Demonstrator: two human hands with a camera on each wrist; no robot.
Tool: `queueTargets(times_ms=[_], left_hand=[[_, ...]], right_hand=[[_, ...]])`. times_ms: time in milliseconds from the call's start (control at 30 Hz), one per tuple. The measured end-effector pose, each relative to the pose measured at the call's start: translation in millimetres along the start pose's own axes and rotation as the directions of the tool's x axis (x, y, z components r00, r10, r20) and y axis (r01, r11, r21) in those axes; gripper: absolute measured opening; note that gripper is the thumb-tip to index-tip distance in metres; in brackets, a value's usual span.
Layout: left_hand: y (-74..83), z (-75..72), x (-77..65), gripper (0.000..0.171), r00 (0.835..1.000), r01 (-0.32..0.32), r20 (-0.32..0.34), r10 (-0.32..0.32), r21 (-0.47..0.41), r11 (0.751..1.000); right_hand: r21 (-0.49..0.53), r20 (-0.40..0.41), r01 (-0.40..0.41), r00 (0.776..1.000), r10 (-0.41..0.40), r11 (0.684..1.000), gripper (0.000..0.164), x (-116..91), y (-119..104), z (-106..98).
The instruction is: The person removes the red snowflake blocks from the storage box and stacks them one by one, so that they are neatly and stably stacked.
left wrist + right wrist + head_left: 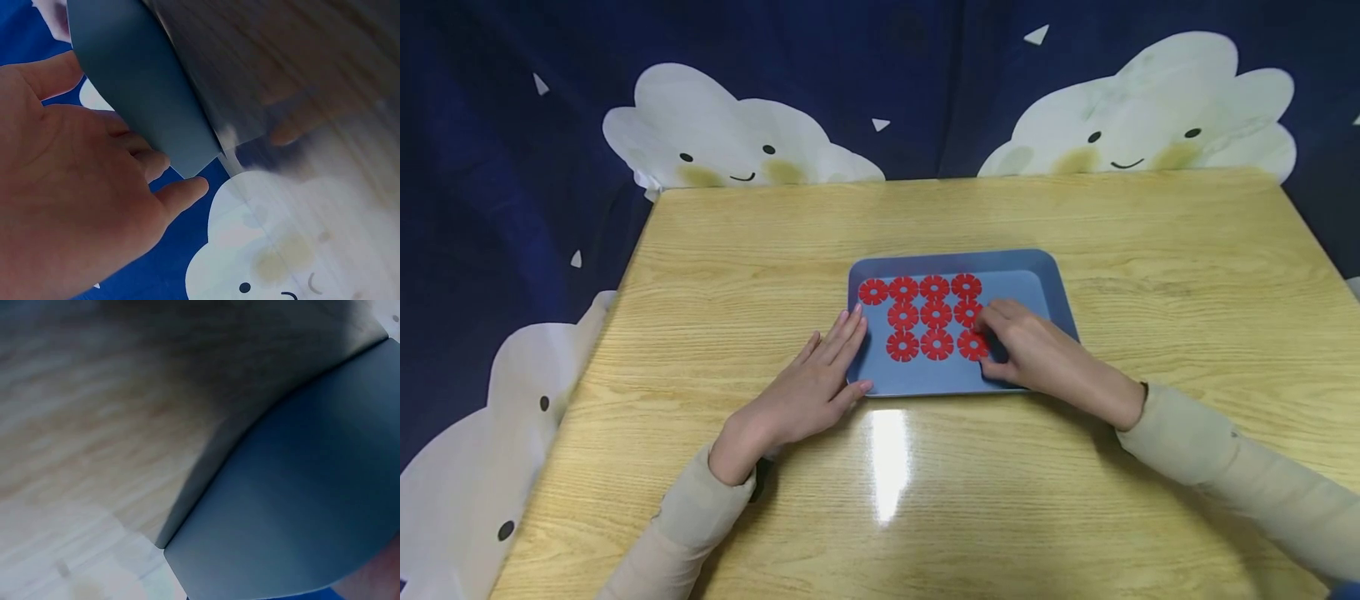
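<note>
A blue-grey tray (917, 382) holds several red notched discs (936, 314) laid flat in rows. My left hand (801, 396) lies with straight fingers against the tray's left rim, thumb at the near corner. In the left wrist view, that hand (87, 187) is beside the tray's outer wall (144, 81). My right hand (1037, 346) reaches over the tray's right side, thumb and bent fingers at the near-right disc (972, 345), pinching its edge. The right wrist view shows mostly the tray's side wall (300, 487), with a bit of hand (380, 575) at the corner.
The tray sits on a wood-grain table (760, 242). Behind and left of it hangs a dark blue cloth (925, 75) with white smiling clouds (722, 133). A bright light reflection (889, 458) shows on the tabletop in front of the tray.
</note>
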State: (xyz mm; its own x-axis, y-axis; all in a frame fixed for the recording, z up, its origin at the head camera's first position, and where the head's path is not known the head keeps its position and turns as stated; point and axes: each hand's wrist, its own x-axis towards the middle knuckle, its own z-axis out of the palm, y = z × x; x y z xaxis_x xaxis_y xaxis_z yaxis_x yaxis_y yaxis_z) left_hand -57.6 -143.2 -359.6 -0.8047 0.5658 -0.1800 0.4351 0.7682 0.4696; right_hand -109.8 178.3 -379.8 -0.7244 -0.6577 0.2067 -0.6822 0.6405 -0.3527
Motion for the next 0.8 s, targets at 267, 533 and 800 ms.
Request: queueTargets(times_ms=[267,533,800], left_hand=[[0.1,-0.5,0.8,0.077,1.000,0.009,0.003,-0.009,-0.001,1.000],[1.3,-1.2,0.6,0.077,1.000,-0.011,-0.001,0.011,0.001,1.000],[2.1,-3.4,-0.1,0.077,1.000,-0.005,0.009,0.005,0.015,1.000]], right_hand=[[0.000,0.010,0.004,1.000,-0.004,1.000,0.031,1.9,1.1,-0.4],[0.013,0.005,-0.028,1.000,0.028,1.000,0.033,-2.1,0.6,-7.3],[-0.030,-0.072,-0.101,0.992,0.099,0.994,0.036,-14.3,5.7,-37.7]])
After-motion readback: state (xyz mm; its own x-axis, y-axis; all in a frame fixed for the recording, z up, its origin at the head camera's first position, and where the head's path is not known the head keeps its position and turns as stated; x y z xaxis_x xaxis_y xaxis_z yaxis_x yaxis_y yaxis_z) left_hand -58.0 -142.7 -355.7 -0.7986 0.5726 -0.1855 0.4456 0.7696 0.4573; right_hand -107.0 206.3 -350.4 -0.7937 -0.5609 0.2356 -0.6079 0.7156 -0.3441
